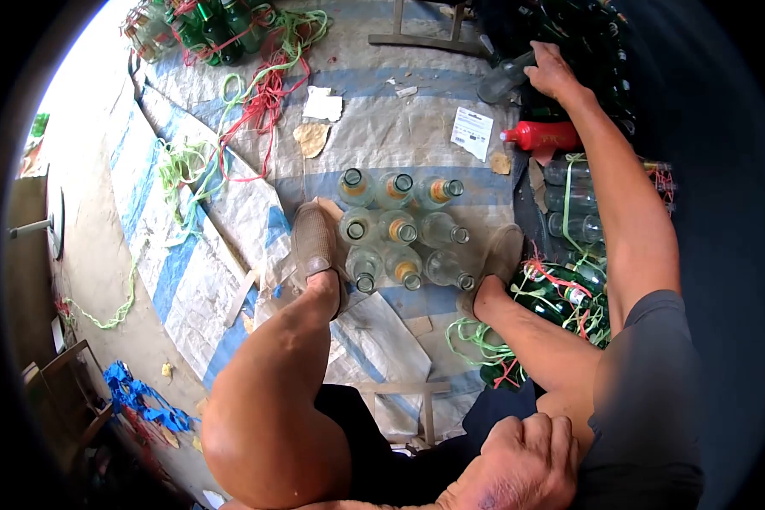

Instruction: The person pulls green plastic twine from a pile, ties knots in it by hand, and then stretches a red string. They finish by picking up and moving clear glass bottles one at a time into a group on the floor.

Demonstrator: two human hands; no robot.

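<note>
My right hand (pixel 554 73) reaches far forward, closed around the neck of a clear glass bottle (pixel 502 82), which lies tilted beside a heap of dark green bottles (pixel 582 38). Between my shoes stands a tight block of clear glass bottles (pixel 397 226) in rows, mouths up, some with orange labels. My left hand (pixel 518 461) lies low in front of me by my right thigh, fingers curled in. Its palm is hidden, so whatever it may hold does not show.
A red bottle (pixel 546 135) lies below my right forearm. Tied bottles (pixel 574 200) and green bottles (pixel 561 293) lie along the right. Red string (pixel 268 106) and green string (pixel 183 166) tangle at left. Bundled bottles (pixel 217 30) stand at the far left on the striped sheet (pixel 382 102).
</note>
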